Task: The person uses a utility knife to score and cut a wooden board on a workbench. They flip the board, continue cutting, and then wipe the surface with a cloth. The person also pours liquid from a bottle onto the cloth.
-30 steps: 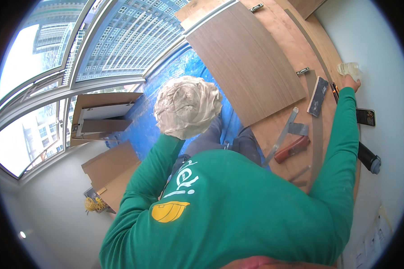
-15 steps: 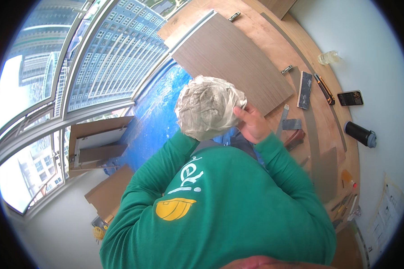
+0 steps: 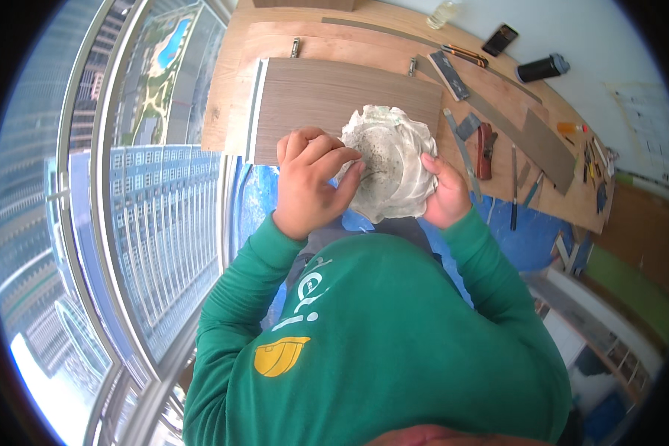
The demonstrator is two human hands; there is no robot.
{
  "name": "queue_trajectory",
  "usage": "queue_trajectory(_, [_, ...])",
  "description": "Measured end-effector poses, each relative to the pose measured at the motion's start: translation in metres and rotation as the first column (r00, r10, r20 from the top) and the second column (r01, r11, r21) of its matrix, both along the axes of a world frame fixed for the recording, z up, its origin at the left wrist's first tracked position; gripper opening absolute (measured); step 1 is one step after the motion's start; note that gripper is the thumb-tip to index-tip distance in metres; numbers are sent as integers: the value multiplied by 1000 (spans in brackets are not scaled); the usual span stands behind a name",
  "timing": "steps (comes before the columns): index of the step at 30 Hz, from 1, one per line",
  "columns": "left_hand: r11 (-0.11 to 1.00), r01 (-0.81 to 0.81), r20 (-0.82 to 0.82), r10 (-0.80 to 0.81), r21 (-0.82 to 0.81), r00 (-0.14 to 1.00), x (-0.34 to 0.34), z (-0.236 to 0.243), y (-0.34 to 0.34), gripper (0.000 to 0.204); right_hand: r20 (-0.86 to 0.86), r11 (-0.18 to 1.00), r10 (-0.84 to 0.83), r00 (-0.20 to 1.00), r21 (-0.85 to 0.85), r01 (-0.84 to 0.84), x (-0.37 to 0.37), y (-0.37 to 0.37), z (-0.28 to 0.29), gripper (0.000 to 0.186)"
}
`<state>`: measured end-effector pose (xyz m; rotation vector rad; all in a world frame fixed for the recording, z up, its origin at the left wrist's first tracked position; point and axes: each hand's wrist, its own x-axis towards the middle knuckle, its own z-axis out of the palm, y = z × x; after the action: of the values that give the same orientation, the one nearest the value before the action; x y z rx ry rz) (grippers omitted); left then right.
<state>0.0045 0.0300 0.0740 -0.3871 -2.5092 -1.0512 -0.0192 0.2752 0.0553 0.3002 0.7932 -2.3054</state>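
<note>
A round, dish-shaped bundle of crumpled off-white material point(image 3: 405, 167) is held in front of my chest, with many small dark specks in its hollow. My right hand point(image 3: 447, 195) grips its right rim, thumb on top. At the left rim is my left hand point(image 3: 311, 178), palm down, with thumb and fingers pinched close together over the hollow. Whatever sits between those fingertips is too small to make out. Just beyond the bundle, a brown wood-grain panel point(image 3: 305, 93) lies on the plywood worktop point(image 3: 227, 111).
Two metal hinges point(image 3: 296, 48) lie along the panel's far side. To the right are a dark block point(image 3: 450, 76), a utility knife point(image 3: 464, 54), a phone point(image 3: 499, 39), a black bottle point(image 3: 543, 68) and several hand tools. Blue sheeting point(image 3: 524, 241) covers the floor; windows point(image 3: 163, 223) stand left.
The bundle has shifted right, its hollow now facing up more. My left hand, hidden behind it before, has come up over its left rim. The whole view has turned toward the worktop.
</note>
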Motion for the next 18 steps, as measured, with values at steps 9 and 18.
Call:
queue_trajectory(9, [943, 325, -115, -331, -65, 937, 13, 17, -5, 14, -53, 959, -282, 958, 12, 283, 91, -21, 26, 57])
queue_trajectory(18, [925, 377, -20, -379, -46, 925, 69, -12, -16, 10, -53, 852, -512, 857, 97, 515, 193, -9, -5, 55])
